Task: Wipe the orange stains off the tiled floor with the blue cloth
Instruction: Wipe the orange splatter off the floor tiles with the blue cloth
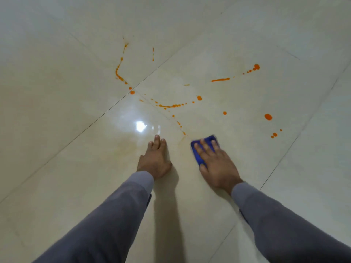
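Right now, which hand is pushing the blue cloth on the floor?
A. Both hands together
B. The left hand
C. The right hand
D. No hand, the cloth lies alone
C. The right hand lies flat on the blue cloth, pressing it to the tiled floor, while the left hand rests bare on the tile beside it, touching no cloth.

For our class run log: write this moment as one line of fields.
left hand: flat on tiled floor | right hand: presses blue cloth | orange stains: mostly unwiped
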